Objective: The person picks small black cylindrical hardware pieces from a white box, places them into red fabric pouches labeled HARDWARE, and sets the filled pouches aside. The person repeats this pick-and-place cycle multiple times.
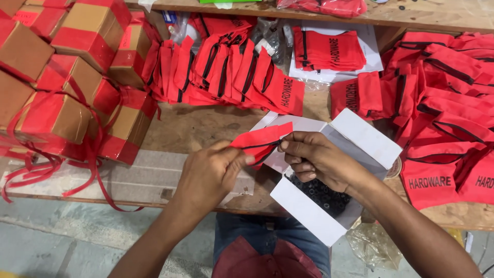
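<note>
Both hands meet over the front edge of the plywood bench [206, 128], and a small red drawstring pouch [260, 141] is stretched between them. The left hand [208, 175] pinches the pouch's lower left corner, thumb and forefinger closed together on the cloth, so the pouch runs off from that grip toward about two o'clock. The right hand [314, 159] is closed on the pouch's black drawstring end, fingertips pressed tight at its right edge, so the pouch lies at about nine o'clock from that grip. The pouch hangs in the air, tilted, just above the near flap of an open white cardboard box [368, 136]. That box sits under and behind the right hand, its flaps spread, and small black parts [321, 195] show in its bottom at about six o'clock from the right hand. At twelve o'clock from the hands a row of like red pouches [226, 67] stands leaning along the bench. At three o'clock a loose heap of red pouches [447, 103] covers the right side. At ten o'clock brown cartons with red tape [67, 77] are stacked, tied with red ribbon [87, 159].
</note>
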